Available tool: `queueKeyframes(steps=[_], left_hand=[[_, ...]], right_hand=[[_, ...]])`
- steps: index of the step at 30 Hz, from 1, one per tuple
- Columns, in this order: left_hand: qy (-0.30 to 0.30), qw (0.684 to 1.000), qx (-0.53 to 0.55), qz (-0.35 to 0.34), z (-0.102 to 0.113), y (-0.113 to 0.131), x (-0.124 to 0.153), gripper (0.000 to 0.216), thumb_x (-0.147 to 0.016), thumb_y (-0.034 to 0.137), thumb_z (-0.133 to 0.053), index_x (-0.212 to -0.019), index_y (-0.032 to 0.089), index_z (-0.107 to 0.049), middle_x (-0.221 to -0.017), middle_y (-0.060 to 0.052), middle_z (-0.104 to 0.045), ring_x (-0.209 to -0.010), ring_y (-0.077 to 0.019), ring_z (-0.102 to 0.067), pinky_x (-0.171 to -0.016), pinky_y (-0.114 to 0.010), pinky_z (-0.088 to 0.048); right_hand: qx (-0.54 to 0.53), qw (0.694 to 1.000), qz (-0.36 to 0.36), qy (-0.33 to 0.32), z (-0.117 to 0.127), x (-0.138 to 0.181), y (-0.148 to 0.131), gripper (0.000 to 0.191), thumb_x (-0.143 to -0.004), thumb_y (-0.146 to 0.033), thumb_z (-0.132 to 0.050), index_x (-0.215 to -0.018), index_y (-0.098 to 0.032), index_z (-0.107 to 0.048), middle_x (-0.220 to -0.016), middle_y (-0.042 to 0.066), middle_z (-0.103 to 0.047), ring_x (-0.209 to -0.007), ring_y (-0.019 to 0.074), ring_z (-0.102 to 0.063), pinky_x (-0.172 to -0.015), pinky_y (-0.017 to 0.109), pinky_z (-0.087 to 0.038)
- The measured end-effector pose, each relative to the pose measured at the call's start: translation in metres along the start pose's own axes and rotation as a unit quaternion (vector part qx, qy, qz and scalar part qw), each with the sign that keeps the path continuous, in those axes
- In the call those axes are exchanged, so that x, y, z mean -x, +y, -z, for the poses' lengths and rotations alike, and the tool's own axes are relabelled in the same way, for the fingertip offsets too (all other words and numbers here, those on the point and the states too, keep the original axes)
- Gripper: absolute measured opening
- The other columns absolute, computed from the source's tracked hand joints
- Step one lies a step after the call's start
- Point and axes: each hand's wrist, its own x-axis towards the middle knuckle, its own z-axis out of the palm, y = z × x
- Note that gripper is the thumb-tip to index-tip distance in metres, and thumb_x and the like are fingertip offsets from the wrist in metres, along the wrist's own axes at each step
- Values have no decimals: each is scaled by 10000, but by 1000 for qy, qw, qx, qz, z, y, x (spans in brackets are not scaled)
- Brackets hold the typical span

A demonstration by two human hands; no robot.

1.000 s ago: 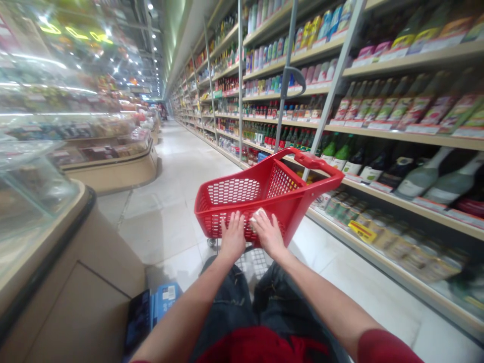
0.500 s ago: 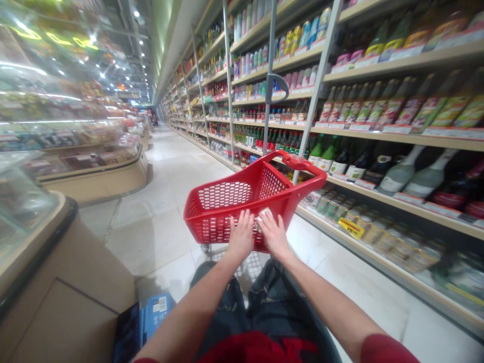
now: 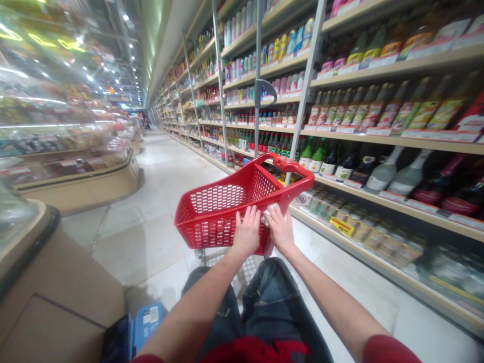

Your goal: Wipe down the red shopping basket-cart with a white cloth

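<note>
Red perforated plastic cart (image 3: 227,217) runs lengthwise across mid-frame; left hand (image 3: 247,231) lies flat against it; right hand (image 3: 280,229), nearer its handle (image 3: 298,168), clasps a crumpled white wad (image 3: 265,217).

The pale tiled floor (image 3: 151,206) carries a red cart (image 3: 227,217).
</note>
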Motion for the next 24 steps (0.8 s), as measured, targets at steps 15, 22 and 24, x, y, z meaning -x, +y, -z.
queueKeyframes(steps=[15, 22, 24], left_hand=[[15, 1000, -7, 16, 0, -19, -2, 622, -761, 145, -363, -1376, 102, -278, -1465, -119, -237, -1362, -241, -177, -1084, -537, -145], [-26, 979, -58, 194, -3, -99, 31, 610, -748, 144, -355, -1353, 73, -325, -1441, -147, -284, -1342, -267, -237, -1059, -578, -158], [-50, 971, -60, 224, -4, -111, 40, 623, -736, 139, -361, -1355, 80, -324, -1432, -145, -307, -1335, -272, -250, -1049, -597, -161]], right_hand=[[37, 998, -31, 31, 16, 4, 27, 399, -822, -89, -357, -1151, -194, -558, -1274, 103, -527, -1257, 226, -374, -1019, 500, -217], [74, 992, -66, 74, 46, -79, 53, 386, -848, -147, -367, -1191, -202, -538, -1343, 114, -449, -1292, 256, -302, -1014, 533, -186], [71, 995, -70, 34, 37, -83, 46, 384, -846, -138, -369, -1179, -207, -546, -1329, 108, -467, -1277, 269, -315, -998, 541, -208]])
